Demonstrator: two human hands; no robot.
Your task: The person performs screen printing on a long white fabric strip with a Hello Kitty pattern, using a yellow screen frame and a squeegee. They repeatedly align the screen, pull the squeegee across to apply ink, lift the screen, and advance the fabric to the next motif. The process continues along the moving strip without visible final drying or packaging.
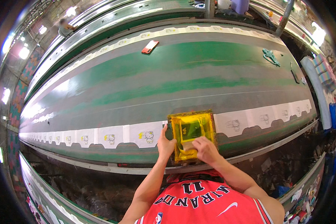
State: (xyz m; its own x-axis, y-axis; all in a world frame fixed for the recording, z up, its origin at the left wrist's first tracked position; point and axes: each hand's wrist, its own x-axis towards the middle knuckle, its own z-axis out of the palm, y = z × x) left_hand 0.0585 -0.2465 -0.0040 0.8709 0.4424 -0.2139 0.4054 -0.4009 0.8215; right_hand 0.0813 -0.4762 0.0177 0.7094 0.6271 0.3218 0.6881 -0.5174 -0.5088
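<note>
A yellow screen-printing frame (192, 114) with a small image in its mesh lies over the row of white fabric pieces at the table's near edge. At its left side my left hand (165, 145) grips the rim. My right hand (206, 150) is closed on a pale squeegee (188, 146) inside the frame, low on the mesh. Left of the frame, a fabric piece (147, 136) bears a cartoon cat outline with yellow parts. To the right, another piece (233, 124) shows the outline without yellow. Whatever lies under the frame is hidden.
The long green-grey table (145, 86) carries a second row of printed pieces (192, 30) along its far edge. A red-backed phone (150, 47), a teal cloth-like bundle (271, 57) and a dark tool (295, 72) lie on it. Another person (65, 28) is far left.
</note>
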